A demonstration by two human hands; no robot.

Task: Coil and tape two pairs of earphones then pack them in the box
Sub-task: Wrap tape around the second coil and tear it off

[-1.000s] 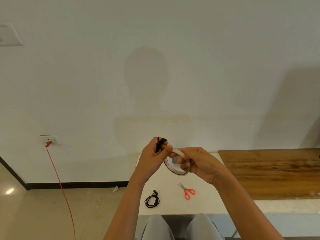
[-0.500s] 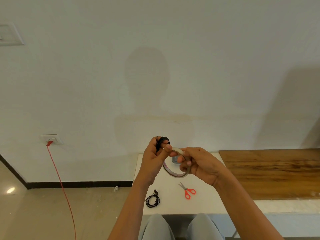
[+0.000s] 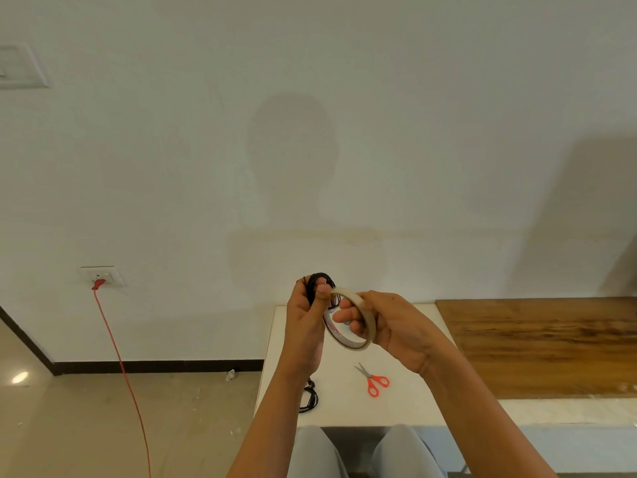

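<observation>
A red cord is hanging from a wall socket (plug red too), trailing to the floor; a wooden board is lying at right.

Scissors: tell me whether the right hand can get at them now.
Likely yes for reach: the scissors lie uncovered on the white table below the right hand. But that hand grips the tape roll, so it isn't free.

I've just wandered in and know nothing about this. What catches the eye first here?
Two hands are up mid-frame: the left hand grips a coiled black earphone bundle, and the right hand holds a tape roll beside it. Below them, red-handled scissors and a second black earphone coil lie on the white table. At far left, a red cable runs from a wall socket towards the floor.
</observation>
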